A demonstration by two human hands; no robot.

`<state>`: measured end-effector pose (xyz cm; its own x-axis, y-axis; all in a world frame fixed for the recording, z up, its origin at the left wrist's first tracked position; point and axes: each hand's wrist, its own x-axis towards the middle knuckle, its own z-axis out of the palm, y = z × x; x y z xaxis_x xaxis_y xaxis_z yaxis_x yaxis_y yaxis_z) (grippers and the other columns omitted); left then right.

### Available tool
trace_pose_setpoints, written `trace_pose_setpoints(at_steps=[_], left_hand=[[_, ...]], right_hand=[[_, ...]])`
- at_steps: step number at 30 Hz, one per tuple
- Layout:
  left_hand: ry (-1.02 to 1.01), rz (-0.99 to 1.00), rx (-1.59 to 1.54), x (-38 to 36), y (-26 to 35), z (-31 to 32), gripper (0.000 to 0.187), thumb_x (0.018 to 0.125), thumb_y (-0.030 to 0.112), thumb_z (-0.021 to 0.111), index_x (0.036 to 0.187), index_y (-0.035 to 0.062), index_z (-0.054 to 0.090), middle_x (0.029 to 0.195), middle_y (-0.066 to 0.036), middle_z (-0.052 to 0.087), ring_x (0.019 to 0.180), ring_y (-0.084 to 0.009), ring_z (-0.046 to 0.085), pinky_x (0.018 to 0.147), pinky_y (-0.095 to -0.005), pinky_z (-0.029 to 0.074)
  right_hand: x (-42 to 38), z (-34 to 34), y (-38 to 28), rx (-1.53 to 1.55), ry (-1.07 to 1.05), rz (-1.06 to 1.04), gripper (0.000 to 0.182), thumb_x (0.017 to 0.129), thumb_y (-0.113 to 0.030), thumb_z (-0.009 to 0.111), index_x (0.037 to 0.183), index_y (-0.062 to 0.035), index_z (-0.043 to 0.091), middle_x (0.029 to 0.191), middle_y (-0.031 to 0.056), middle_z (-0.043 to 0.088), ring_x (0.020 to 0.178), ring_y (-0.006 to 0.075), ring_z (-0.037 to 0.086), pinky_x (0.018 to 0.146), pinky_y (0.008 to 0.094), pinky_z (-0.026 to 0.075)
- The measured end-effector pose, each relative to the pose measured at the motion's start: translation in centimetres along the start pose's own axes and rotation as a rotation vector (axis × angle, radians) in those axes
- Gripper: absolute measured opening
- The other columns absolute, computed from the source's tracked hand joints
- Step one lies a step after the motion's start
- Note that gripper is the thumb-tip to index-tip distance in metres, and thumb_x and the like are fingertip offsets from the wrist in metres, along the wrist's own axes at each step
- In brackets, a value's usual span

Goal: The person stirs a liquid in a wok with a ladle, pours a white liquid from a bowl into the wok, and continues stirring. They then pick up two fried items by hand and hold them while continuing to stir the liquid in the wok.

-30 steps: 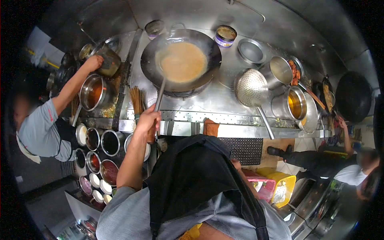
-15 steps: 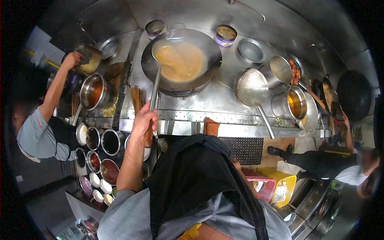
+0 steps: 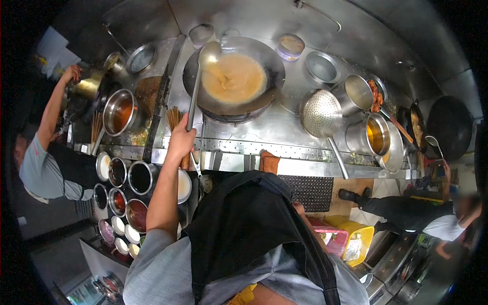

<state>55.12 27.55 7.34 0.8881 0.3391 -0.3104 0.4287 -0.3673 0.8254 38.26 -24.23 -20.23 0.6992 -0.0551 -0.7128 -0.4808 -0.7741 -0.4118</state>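
My left hand [image 3: 181, 142] is closed around the handle of a long metal ladle [image 3: 191, 107], whose wooden end shows below the fist. The ladle's bowl is at the far left part of a dark wok [image 3: 274, 86], beside the cloudy tan liquid [image 3: 236, 84] inside. Ripples and a thicker streak show in the liquid near the bowl. Just left of my fist, a bamboo brush [image 3: 174, 118] stands at the counter edge. My right hand [image 3: 299, 207] is low beside my black apron, mostly hidden; its fingers cannot be made out.
A perforated skimmer [image 3: 321, 113] lies on the steel counter, right of the wok. Pots, one with yellow oil [image 3: 375, 136], stand further right. Sauce containers [image 3: 142, 178] crowd the lower left. A folded brown cloth [image 3: 269, 162] sits on the front edge. Co-workers are at both sides.
My left hand has moved slightly left and up. The ladle's bowl has shifted from over the liquid to the wok's far rim. The left co-worker's hand and pot have moved left.
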Motion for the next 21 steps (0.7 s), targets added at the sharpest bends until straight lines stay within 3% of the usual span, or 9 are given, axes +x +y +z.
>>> trace_pose_setpoints(at_steps=[2, 5, 6, 7, 9, 12, 15, 19, 21], left_hand=[[0.177, 0.224, 0.458, 2.1, -3.4, 0.6, 0.065, 0.083, 0.008, 0.054, 0.144, 0.0065, 0.034, 0.079, -0.013, 0.064, 0.046, -0.0149, 0.053, 0.045, -0.0314, 0.046], [0.251, 0.299, 0.669, 2.5, -5.8, 1.3, 0.064, 0.083, 0.008, 0.053, 0.145, 0.0108, 0.034, 0.084, -0.017, 0.066, 0.045, -0.0177, 0.054, 0.046, -0.033, 0.047], [0.251, 0.301, 0.669, 2.0, -5.7, 1.5, 0.064, 0.083, 0.008, 0.053, 0.145, 0.0108, 0.034, 0.084, -0.017, 0.066, 0.045, -0.0177, 0.054, 0.046, -0.033, 0.047], [0.145, 0.159, 0.449, 1.1, -5.2, 1.9, 0.064, 0.082, 0.009, 0.054, 0.143, 0.006, 0.035, 0.083, -0.018, 0.066, 0.053, -0.0234, 0.059, 0.054, -0.0365, 0.049], [0.036, 0.02, 0.232, -0.9, -3.4, 2.3, 0.063, 0.082, 0.009, 0.056, 0.141, 0.0013, 0.035, 0.081, -0.02, 0.066, 0.061, -0.0291, 0.064, 0.061, -0.04, 0.051], [-0.288, -0.243, -0.53, -2.7, -1.7, 2.7, 0.062, 0.086, 0.009, 0.056, 0.144, 0.0068, 0.032, 0.061, 0.001, 0.048, 0.041, -0.0104, 0.043, 0.038, -0.026, 0.037], [-0.308, -0.416, -0.902, -3.8, -0.2, 2.1, 0.052, 0.089, 0.006, 0.051, 0.139, 0.0096, 0.037, 0.062, 0.0, 0.047, 0.04, -0.0112, 0.043, 0.038, -0.0264, 0.037], [-0.343, -0.335, -0.785, -3.8, -0.5, 2.0, 0.056, 0.09, 0.008, 0.052, 0.142, 0.0106, 0.031, 0.062, 0.0, 0.048, 0.041, -0.0106, 0.043, 0.038, -0.0264, 0.036], [-0.312, -0.283, -0.732, -4.2, 0.2, 1.4, 0.06, 0.09, 0.007, 0.051, 0.145, 0.0106, 0.027, 0.063, 0.0, 0.049, 0.041, -0.0108, 0.043, 0.038, -0.0258, 0.036]], right_hand=[[1.4, 1.1, 2.1, 0.004, -0.012, 0.021, 0.029, 0.088, -0.023, 0.046, 0.103, -0.0045, 0.063, 0.105, 0.0135, 0.064, 0.1, 0.0344, 0.06, 0.086, 0.0423, 0.048], [3.6, 3.0, 6.4, -0.176, 0.024, -0.089, 0.027, 0.086, -0.025, 0.049, 0.1, -0.0066, 0.063, 0.104, 0.0134, 0.064, 0.099, 0.0327, 0.06, 0.086, 0.0417, 0.048], [4.6, 4.0, 8.6, -0.254, 0.064, -0.266, 0.025, 0.086, -0.024, 0.047, 0.098, -0.0078, 0.063, 0.103, 0.0138, 0.064, 0.099, 0.0322, 0.061, 0.085, 0.0415, 0.048], [5.6, 4.9, 10.6, -0.331, 0.104, -0.442, 0.023, 0.086, -0.023, 0.046, 0.096, -0.0091, 0.063, 0.103, 0.0141, 0.064, 0.098, 0.0318, 0.061, 0.085, 0.0413, 0.048], [8.0, 7.1, 14.0, -0.233, 0.058, -0.391, 0.023, 0.086, -0.022, 0.045, 0.095, -0.0101, 0.062, 0.102, 0.0142, 0.064, 0.097, 0.0311, 0.061, 0.084, 0.0414, 0.048], [4.9, 5.0, 9.9, -0.02, -0.031, -0.157, 0.023, 0.085, -0.02, 0.043, 0.096, -0.012, 0.062, 0.101, 0.0128, 0.064, 0.095, 0.0295, 0.062, 0.08, 0.0418, 0.05], [2.5, 3.2, 5.9, -0.1, -0.018, -0.082, 0.024, 0.084, -0.021, 0.045, 0.099, -0.0128, 0.061, 0.102, 0.0113, 0.064, 0.095, 0.0284, 0.062, 0.077, 0.042, 0.051], [1.5, 1.2, 3.7, -0.48, -0.017, -0.274, 0.027, 0.081, -0.023, 0.048, 0.103, -0.0138, 0.061, 0.107, 0.0125, 0.063, 0.096, 0.0287, 0.061, 0.075, 0.0421, 0.051], [1.2, 0.7, 3.1, -0.48, -0.065, -0.227, 0.03, 0.08, -0.024, 0.048, 0.105, -0.014, 0.061, 0.109, 0.013, 0.062, 0.096, 0.0294, 0.061, 0.075, 0.0418, 0.051]])
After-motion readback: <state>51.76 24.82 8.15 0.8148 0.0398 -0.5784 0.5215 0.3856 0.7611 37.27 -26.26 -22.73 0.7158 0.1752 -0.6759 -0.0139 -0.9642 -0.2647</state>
